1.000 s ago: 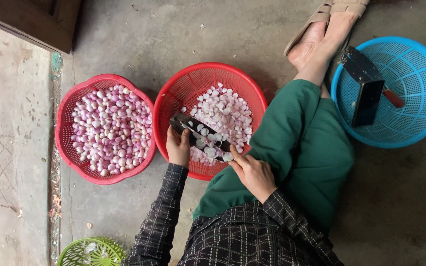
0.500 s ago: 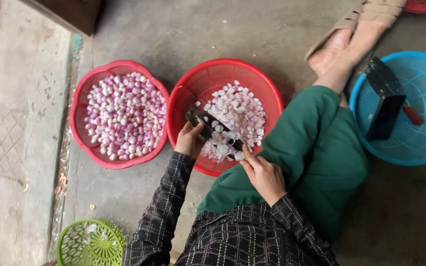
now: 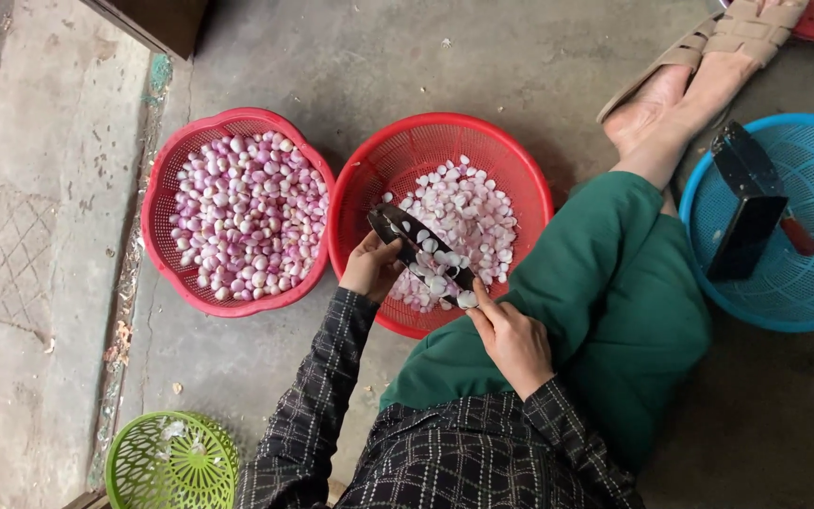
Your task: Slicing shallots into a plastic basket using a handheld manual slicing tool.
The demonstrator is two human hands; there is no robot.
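Observation:
My left hand (image 3: 369, 269) grips the near end of a long dark slicer blade (image 3: 418, 247) held over the middle red basket (image 3: 511, 155). My right hand (image 3: 512, 337) pinches a small peeled shallot (image 3: 466, 300) against the blade's lower end. The basket holds a pile of pale sliced shallot pieces (image 3: 468, 217). To its left, a red scalloped basket (image 3: 157, 236) is filled with whole peeled pink shallots (image 3: 247, 217).
A blue basket (image 3: 803, 302) at the right holds a black box-shaped tool (image 3: 746, 203) with a red handle. My green-trousered leg and sandalled foot (image 3: 699, 66) stretch up right. A green basket (image 3: 171, 462) sits at bottom left. The floor is bare concrete.
The view has shifted a little, so everything sits further right in frame. Both hands stay over the middle basket with the blade and shallot.

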